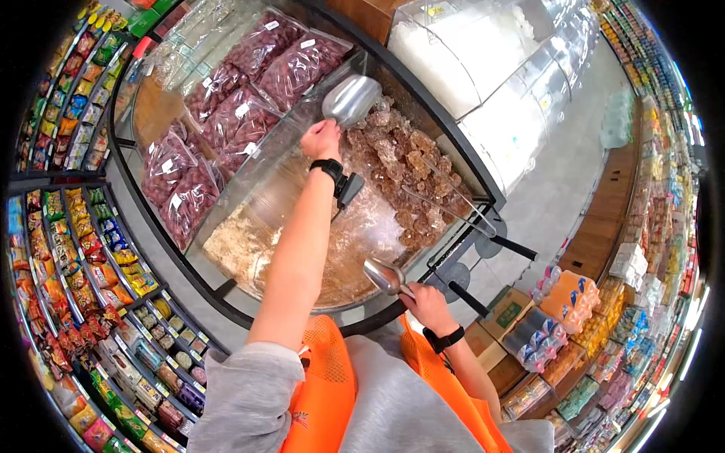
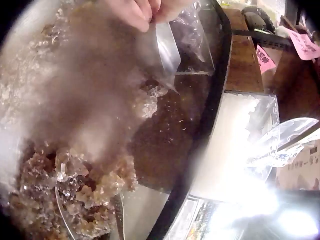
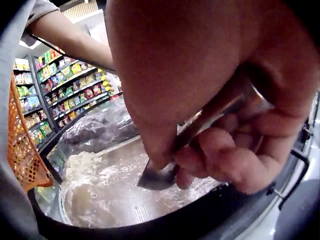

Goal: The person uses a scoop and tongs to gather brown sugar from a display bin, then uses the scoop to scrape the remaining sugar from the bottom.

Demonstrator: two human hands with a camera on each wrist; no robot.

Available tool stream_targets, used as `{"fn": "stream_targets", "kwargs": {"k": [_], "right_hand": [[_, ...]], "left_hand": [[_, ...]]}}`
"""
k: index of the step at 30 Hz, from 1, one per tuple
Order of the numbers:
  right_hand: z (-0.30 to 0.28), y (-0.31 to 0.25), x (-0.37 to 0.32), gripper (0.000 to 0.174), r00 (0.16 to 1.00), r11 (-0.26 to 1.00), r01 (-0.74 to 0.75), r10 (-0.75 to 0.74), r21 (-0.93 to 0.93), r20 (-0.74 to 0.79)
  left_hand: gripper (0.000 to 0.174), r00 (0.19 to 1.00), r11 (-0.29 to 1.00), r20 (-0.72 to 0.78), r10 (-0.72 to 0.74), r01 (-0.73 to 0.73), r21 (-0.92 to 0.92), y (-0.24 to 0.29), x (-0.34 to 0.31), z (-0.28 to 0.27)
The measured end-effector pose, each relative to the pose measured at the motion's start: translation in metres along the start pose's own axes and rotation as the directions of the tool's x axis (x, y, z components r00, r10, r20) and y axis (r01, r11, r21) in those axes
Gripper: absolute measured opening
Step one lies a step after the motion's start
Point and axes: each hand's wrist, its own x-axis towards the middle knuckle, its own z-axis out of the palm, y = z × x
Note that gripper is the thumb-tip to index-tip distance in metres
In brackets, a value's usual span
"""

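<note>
My left hand reaches across the bin and grips a large metal scoop by its handle end. The scoop lies over the far end of a pile of brown rock sugar lumps, beside the bags of dark red dried fruit. In the left wrist view, my fingers show at the top with the shiny scoop edge below them; a blur covers much of the middle. Near the bin's front rim my right hand holds a smaller metal scoop, its fingers curled round the handle in the right wrist view.
Pale crumbs and white powder spread over the bin floor. Metal tongs lie across the lumps. A clear divider separates the bagged dried fruit. Beyond the black rim stands a clear bin of white product. Snack shelves line the left.
</note>
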Motion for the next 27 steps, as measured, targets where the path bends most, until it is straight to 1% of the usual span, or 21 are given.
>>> {"fn": "stream_targets", "kwargs": {"k": [1, 2, 3, 5, 6, 7, 8, 9, 10, 12, 13, 14, 16, 17, 18, 19, 20, 23, 25, 26, 27], "right_hand": [[0.001, 0.005, 0.002, 0.023, 1.000, 0.999, -0.019, 0.020, -0.047, 0.019], [0.001, 0.008, 0.004, 0.026, 0.995, 0.998, 0.045, -0.049, -0.042, -0.092], [0.004, 0.014, 0.006, 0.028, 0.992, 0.996, 0.046, -0.055, -0.079, -0.115], [0.002, 0.023, 0.013, 0.033, 0.983, 0.984, 0.086, -0.109, -0.156, -0.149], [0.000, 0.029, 0.020, 0.033, 0.986, 0.979, 0.076, -0.102, -0.188, -0.131], [0.000, 0.037, 0.027, 0.032, 0.989, 0.973, 0.071, -0.098, -0.221, -0.114], [-0.001, 0.043, 0.034, 0.032, 0.991, 0.965, 0.069, -0.095, -0.252, -0.093], [-0.010, 0.040, 0.043, 0.033, 0.988, 0.967, 0.093, -0.119, -0.239, -0.095], [-0.007, 0.049, 0.052, 0.034, 0.977, 0.957, 0.135, -0.171, -0.256, -0.124], [-0.013, 0.046, 0.072, 0.033, 0.991, 0.950, 0.118, -0.132, -0.289, -0.028], [-0.008, 0.052, 0.081, 0.034, 0.980, 0.898, 0.168, -0.197, -0.406, -0.030], [-0.013, 0.043, 0.088, 0.031, 0.980, 0.874, 0.164, -0.198, -0.456, -0.028], [-0.015, 0.039, 0.107, 0.025, 0.979, 0.833, 0.162, -0.204, -0.529, -0.021], [-0.015, 0.039, 0.115, 0.024, 0.988, 0.785, 0.133, -0.155, -0.606, 0.016], [-0.016, 0.041, 0.125, 0.023, 0.993, 0.723, 0.112, -0.109, -0.681, 0.047], [-0.015, 0.045, 0.134, 0.022, 0.995, 0.653, 0.095, -0.060, -0.751, 0.074], [-0.010, 0.058, 0.142, 0.020, 0.996, 0.626, 0.083, -0.041, -0.775, 0.073], [-0.032, 0.047, 0.147, 0.021, 0.988, 0.703, 0.151, -0.081, -0.695, 0.132], [-0.034, 0.046, 0.158, 0.023, 0.981, 0.723, 0.183, -0.093, -0.666, 0.169], [-0.033, 0.040, 0.167, 0.025, 0.970, 0.725, 0.236, -0.131, -0.647, 0.207], [-0.029, 0.030, 0.174, 0.027, 0.955, 0.725, 0.288, -0.167, -0.625, 0.247]], "left_hand": [[0.019, 0.997, 0.997, 0.082, 0.005, 0.001, -0.073, -0.004, 0.008, 0.002], [0.017, 0.987, 0.989, 0.161, 0.014, 0.010, -0.145, -0.011, 0.013, 0.000], [0.020, 0.985, 0.997, 0.172, -0.010, 0.023, -0.076, 0.003, 0.003, 0.000], [0.023, 0.970, 0.998, 0.242, -0.003, 0.016, -0.053, 0.002, 0.000, -0.014], [0.025, 0.961, 0.999, 0.277, 0.008, 0.005, -0.045, 0.004, 0.002, -0.022], [0.025, 0.960, 0.989, 0.273, 0.056, -0.090, 0.114, -0.002, 0.005, -0.034], [0.020, 0.954, 0.975, 0.299, 0.016, -0.081, 0.205, -0.008, 0.007, -0.052], [0.017, 0.944, 0.965, 0.328, 0.030, -0.113, 0.236, -0.015, 0.009, -0.075], [0.015, 0.933, 0.953, 0.356, 0.044, -0.146, 0.265, -0.022, 0.011, -0.101], [0.016, 0.930, 0.951, 0.367, 0.007, -0.120, 0.286, -0.019, 0.002, -0.158], [0.017, 0.926, 0.931, 0.377, -0.008, -0.131, 0.341, -0.008, -0.012, -0.190], [0.018, 0.921, 0.908, 0.389, -0.025, -0.142, 0.394, 0.005, -0.027, -0.224], [0.019, 0.884, 0.905, 0.468, -0.016, -0.186, 0.382, 0.006, -0.032, -0.314], [0.017, 0.882, 0.807, 0.471, 0.024, -0.295, 0.512, 0.020, -0.048, -0.351], [0.016, 0.876, 0.679, 0.477, 0.067, -0.390, 0.622, 0.041, -0.065, -0.383], [0.014, 0.861, 0.442, 0.487, 0.147, -0.498, 0.746, 0.057, -0.079, -0.417], [0.013, 0.835, 0.170, 0.508, 0.211, -0.543, 0.822, 0.071, -0.090, -0.444], [0.009, 0.713, -0.021, 0.625, 0.317, -0.654, 0.756, 0.103, -0.107, -0.482], [0.008, 0.767, 0.131, 0.544, 0.341, -0.612, 0.780, 0.100, -0.110, -0.490], [0.008, 0.791, 0.208, 0.498, 0.356, -0.587, 0.782, 0.097, -0.107, -0.493], [0.007, 0.827, 0.327, 0.411, 0.384, -0.539, 0.776, 0.088, -0.100, -0.499]]}}
